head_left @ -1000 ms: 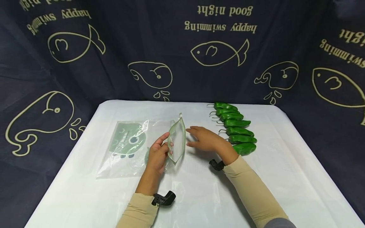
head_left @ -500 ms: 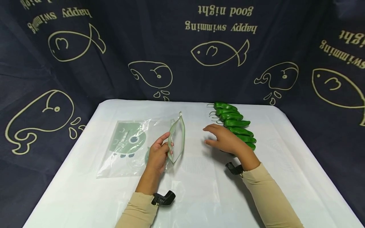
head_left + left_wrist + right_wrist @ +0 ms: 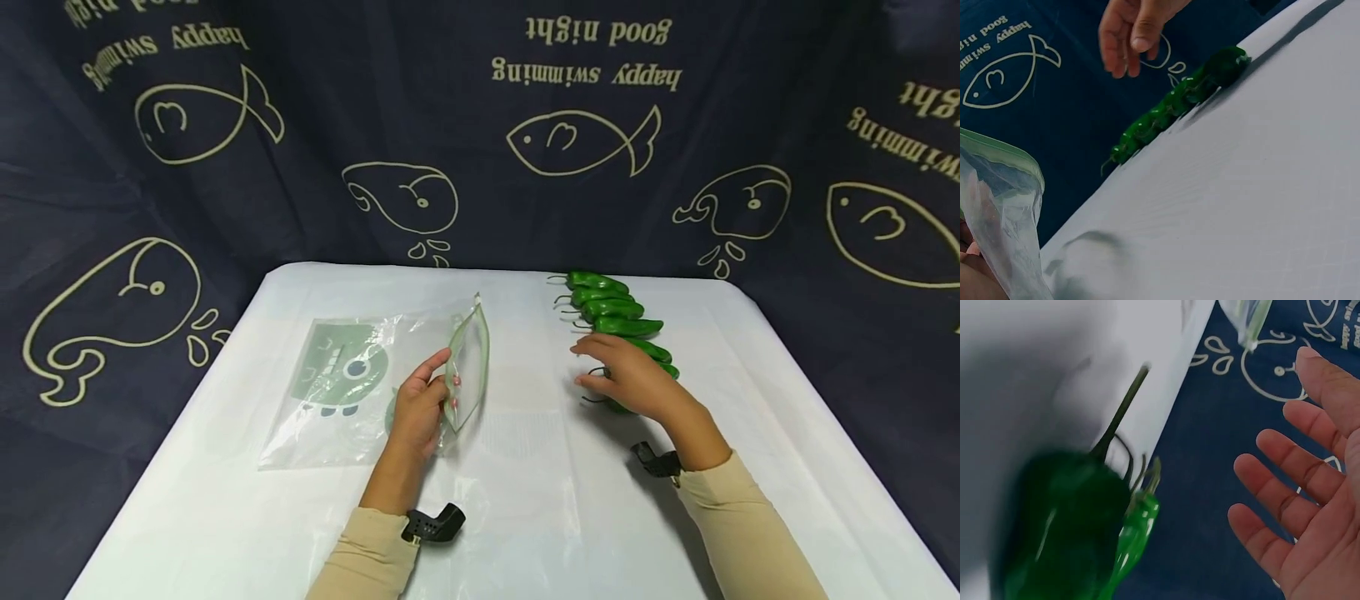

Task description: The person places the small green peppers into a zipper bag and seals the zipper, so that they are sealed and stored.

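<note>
My left hand [image 3: 417,408] pinches the near side of a clear zip bag's [image 3: 337,362] mouth, thumb and fingers on its green-edged rim. The mouth gapes toward the right, while the body with a green dinosaur print stretches left across the table. In the left wrist view the bag [image 3: 1004,200] fills the lower left corner. Over the near end of a row of green peppers [image 3: 613,309] hovers my right hand [image 3: 637,379], fingers spread and holding nothing. It partly hides the nearer peppers in the head view. The right wrist view has the nearest pepper [image 3: 1063,525] beside the open fingers.
A white cloth covers the table [image 3: 510,517]. Behind it hangs a dark blue curtain [image 3: 465,217] with fish drawings and mirrored lettering. Black wrist cameras [image 3: 435,525] sit on both forearms.
My right hand has moved away from the bag's mouth, rightward to over the near peppers. The left hand keeps its grip on the bag, nearly still.
</note>
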{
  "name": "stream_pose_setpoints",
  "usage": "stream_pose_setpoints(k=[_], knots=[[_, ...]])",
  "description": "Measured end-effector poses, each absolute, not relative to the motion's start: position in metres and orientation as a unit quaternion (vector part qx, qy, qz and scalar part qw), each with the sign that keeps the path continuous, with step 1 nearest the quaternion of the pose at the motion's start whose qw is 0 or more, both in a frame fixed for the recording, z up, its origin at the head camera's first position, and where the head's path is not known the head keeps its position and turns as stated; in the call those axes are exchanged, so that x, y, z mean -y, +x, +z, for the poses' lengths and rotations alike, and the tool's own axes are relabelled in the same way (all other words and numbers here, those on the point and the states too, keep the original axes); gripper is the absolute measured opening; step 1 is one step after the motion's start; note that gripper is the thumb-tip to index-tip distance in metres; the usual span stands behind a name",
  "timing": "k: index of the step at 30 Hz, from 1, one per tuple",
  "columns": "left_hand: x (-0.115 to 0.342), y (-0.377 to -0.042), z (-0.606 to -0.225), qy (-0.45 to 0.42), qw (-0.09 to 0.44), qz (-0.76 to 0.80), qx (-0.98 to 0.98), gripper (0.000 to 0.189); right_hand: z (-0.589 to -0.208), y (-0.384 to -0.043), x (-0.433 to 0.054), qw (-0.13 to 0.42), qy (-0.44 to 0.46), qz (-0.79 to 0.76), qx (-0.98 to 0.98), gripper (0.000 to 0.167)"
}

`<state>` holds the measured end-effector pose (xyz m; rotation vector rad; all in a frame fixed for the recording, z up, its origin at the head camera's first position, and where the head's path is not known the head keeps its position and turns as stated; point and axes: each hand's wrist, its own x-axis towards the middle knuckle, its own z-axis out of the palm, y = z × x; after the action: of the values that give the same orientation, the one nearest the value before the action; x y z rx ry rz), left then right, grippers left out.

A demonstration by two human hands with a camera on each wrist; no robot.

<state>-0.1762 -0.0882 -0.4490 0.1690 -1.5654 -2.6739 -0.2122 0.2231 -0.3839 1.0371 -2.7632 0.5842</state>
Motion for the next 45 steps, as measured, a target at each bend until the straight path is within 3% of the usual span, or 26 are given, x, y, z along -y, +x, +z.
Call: stream_pose_setpoints(k=[8,25,45], knots=[[0.088,-0.174,-0.449,0.048,0.023,-0.858,0.511,0.061,-0.387,-0.204,-0.253,0.07,0.313,0.181,0.93,0.045],[0.086,-0.173,-0.45,0.051,0.025,-0.856,0.514,0.06,-0.4,-0.19,-0.304,0.017,0.27,0.168,0.948,0.051],[0.088,-0.172,-0.444,0.059,0.02,-0.856,0.514,0.061,-0.414,-0.193,-0.308,0.013,0.28,0.163,0.946,0.039]])
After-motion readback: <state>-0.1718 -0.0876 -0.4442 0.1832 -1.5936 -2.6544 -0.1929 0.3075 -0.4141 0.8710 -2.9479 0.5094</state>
